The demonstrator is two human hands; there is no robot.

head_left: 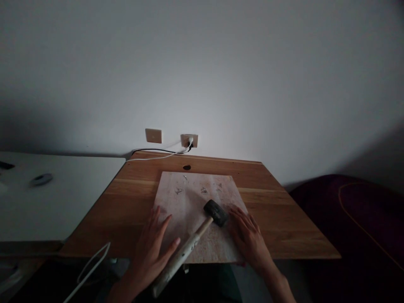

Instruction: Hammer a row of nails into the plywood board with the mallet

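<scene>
Lying at far left, a white tabletop (53, 206) carries a dark ring (41, 179), and a white cable (86, 273) loops below it. The left hand (148, 256) rests at the near edge of a pale stone-patterned board (189, 210), its fingers (158, 223) spread open, not gripping, just beside the wooden handle of a black rubber mallet (215, 212). The mallet lies across the board among small metal pieces (203, 190) farther up. Its head sits near the right hand (248, 240), whose fingers (240, 216) splay open on the board's right edge, above a wooden tabletop (284, 223).
</scene>
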